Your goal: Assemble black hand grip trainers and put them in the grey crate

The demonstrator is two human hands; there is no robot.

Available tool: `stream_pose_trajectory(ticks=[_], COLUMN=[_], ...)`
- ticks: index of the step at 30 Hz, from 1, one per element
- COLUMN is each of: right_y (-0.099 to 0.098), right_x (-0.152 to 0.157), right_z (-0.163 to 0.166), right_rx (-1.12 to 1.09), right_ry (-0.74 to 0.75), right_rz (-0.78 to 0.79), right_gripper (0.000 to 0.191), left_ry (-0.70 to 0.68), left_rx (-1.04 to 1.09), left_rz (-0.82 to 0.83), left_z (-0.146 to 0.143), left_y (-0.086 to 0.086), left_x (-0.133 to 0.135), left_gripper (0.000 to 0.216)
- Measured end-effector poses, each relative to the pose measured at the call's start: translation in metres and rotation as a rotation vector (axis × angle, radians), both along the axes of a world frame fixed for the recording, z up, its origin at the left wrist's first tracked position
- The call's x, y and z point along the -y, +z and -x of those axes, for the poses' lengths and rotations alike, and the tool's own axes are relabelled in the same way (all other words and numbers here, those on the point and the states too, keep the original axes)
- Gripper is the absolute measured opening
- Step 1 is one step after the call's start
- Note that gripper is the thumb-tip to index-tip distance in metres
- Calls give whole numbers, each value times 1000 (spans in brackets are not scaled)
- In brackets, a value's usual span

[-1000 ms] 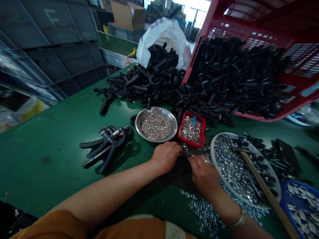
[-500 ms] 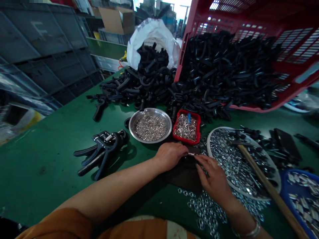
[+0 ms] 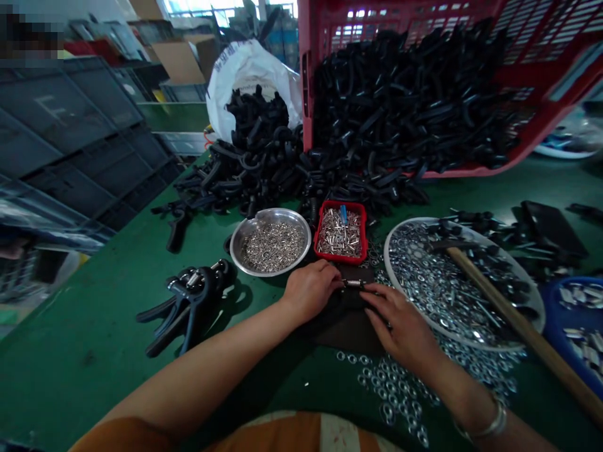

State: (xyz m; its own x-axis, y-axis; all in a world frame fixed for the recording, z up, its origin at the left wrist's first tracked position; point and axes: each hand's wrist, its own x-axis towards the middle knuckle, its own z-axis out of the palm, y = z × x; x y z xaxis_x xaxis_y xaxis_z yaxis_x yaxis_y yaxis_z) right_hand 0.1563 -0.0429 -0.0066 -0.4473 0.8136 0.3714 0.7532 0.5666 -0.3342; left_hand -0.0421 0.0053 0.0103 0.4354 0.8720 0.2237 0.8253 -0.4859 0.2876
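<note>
Over a dark pad [image 3: 346, 336], a small metal coil spring [image 3: 354, 284] lies level between my two hands, with dark material at its ends. My left hand [image 3: 308, 292] is closed, its thumb and fingertips pinching at the spring's left end. At the other end, my right hand [image 3: 402, 320] pinches with thumb and forefinger; its remaining fingers are loosely bent. Part of the dark piece under the fingers is hidden. Left of my forearm stand several assembled black spring clamps [image 3: 186, 301].
Just behind are a steel bowl [image 3: 240, 260] of small metal parts and a red tray [image 3: 340, 258] of pins. Right, a hammer [image 3: 499, 304] lies across a white tray [image 3: 389, 251]; loose washers [image 3: 393, 389] lie nearby. Black clamp parts [image 3: 264, 166] spill from a red crate [image 3: 307, 94].
The view has turned a little to the right. More of the spring shows between my hands now, and my right fingertips have closed in at its right end.
</note>
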Motion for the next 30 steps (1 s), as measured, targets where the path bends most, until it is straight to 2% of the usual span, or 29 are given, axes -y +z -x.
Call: stream_pose_trajectory(ticks=[3, 11, 20, 24, 27, 30], right_y=[-1, -2, -4, 7, 23, 30], right_x=[1, 2, 4, 3, 2, 7], right_z=[0, -2, -1, -2, -36, -103], right_rx=[-3, 18, 59, 117, 191, 211], right_ry=[-7, 1, -8, -3, -163, -465], right_rz=[2, 12, 18, 11, -69, -110], right_gripper=[27, 30, 30, 30, 33, 44], left_ry=[-12, -167, -241, -298, -316, -343], left_rx=[10, 80, -185, -207, -147, -25], left_rz=[-1, 6, -115, -92, -58, -42], left_z=[-2, 5, 5, 6, 12, 18], left_y=[-1, -6, -7, -3, -2, -3], left_x=[2, 1, 5, 3, 3, 5], left_gripper=[17, 17, 21, 20, 21, 24])
